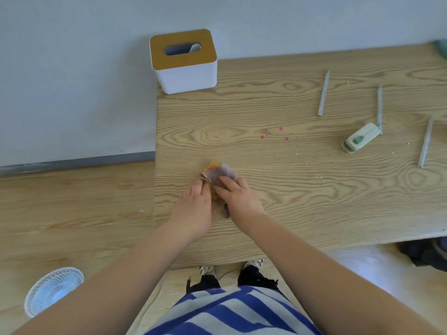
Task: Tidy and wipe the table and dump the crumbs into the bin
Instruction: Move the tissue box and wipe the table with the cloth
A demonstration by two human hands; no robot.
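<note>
Cloth [219, 176] between both hands' grip

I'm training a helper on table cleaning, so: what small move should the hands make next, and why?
Probably slide the cloth forward and right onto the pink spots. Both the left hand and right hand hold it on the table, and the spots lie just beyond, unwiped.

Matt wood grain and smooth plastic

The desk [302, 201] shows matt, strongly grained wood; the floor [72, 209] looks alike. The far-left box [186, 66] has smooth white plastic walls and a wood-toned lid. The blurred bundle [217, 175] seems soft cloth.
</note>
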